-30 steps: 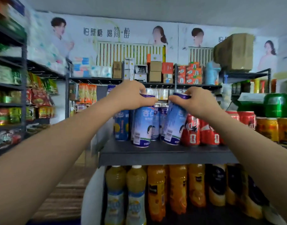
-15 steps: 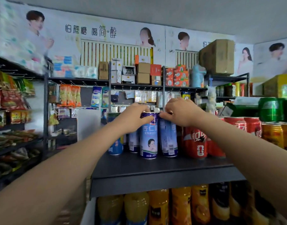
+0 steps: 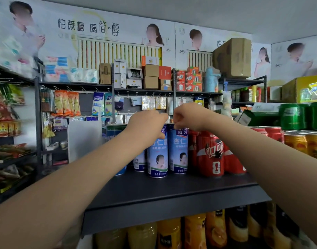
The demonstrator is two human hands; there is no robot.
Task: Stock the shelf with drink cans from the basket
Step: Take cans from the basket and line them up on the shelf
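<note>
Both cans now stand flat on the shelf, where a second ago they were tilted in mid-air, and I'm seeing my view sit lower and closer to the shelf edge. My left hand [image 3: 147,123] is up at the top of the left blue can [image 3: 157,155], fingers curled over the rim and thumb down its side, though whether it truly grips or only rests there I cannot tell. My right hand [image 3: 187,116] is bunched into a curl just above the right blue can [image 3: 179,151], fingertips at or just off the rim; contact is unclear to me, and it seems to hold nothing.

The two cans are upright, side by side and nearly touching, near the middle of the dark shelf [image 3: 172,193]. Just right of them stand the red cola cans [image 3: 210,153], the nearest one touching or almost touching the right blue can. More blue cans behind are largely hidden by my left forearm. Below the shelf, the orange juice bottles [image 3: 195,230] are cut off by the frame. The basket isn't in my view.
</note>
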